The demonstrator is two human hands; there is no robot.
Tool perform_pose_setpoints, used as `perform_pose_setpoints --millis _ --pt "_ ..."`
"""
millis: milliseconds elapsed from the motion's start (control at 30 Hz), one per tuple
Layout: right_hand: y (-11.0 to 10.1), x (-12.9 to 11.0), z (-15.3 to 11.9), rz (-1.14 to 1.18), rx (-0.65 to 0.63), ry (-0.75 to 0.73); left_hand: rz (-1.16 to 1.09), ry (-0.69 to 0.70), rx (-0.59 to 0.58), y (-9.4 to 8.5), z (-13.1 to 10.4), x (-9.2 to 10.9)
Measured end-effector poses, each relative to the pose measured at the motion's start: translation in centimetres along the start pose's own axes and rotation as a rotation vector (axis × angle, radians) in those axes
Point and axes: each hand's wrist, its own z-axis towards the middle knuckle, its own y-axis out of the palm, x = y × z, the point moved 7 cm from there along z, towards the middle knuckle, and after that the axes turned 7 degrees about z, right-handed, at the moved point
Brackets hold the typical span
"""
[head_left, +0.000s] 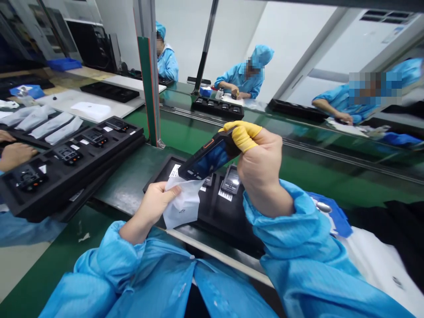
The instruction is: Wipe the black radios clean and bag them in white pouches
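Note:
My right hand [260,152], with yellow finger cots on some fingers, grips the upper end of a black rugged handheld device [208,157] with a dark screen and an orange side key. The device tilts down to the left. My left hand [159,201] pinches a white translucent bag [182,205] between thumb and fingers. At the bag's mouth is the lower end of the device; I cannot tell how far in it goes. Under my hands lies a black foam tray [228,221] holding more devices, one of them a handheld device [232,180] beside a white label.
On the left, a black foam tray [62,176] holds several devices, with white bags [62,128] behind and another person's hand [16,154] nearby. A blue bin [338,221] and white bags [377,260] are right. A metal post [147,70] stands ahead; co-workers sit across the line.

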Motion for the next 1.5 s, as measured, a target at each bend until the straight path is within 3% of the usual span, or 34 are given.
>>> perform_pose_setpoints --millis 200,500,667,900,1100,1333,1500 --pt "-1.4 -1.0 -0.6 -0.092 0.026 -0.008 0.005 0.010 -0.038 1.0 0.1 -0.2" --pt "-0.7 -1.1 -2.0 -0.129 -0.084 0.069 0.178 0.127 -0.101 2.6 -0.6 1.4" --pt "-0.3 -1.1 -2.0 -0.142 -0.124 0.079 0.133 0.199 -0.137 3.3 -0.4 1.9" --pt "-0.5 -2.0 -1.1 -0.122 -0.082 0.056 0.129 0.119 -0.241 4.1 -0.3 1.4" --pt "-0.3 -1.2 -1.1 -0.161 -0.152 0.120 0.070 0.193 -0.215 4.0 -0.3 1.6" --pt "0.3 -2.4 -1.7 -0.355 -0.230 0.038 0.045 0.237 -0.183 4.4 -0.8 2.7" --pt "-0.1 -1.2 -2.8 -0.392 -0.209 0.173 0.008 0.282 -0.289 5.3 -0.8 2.9"
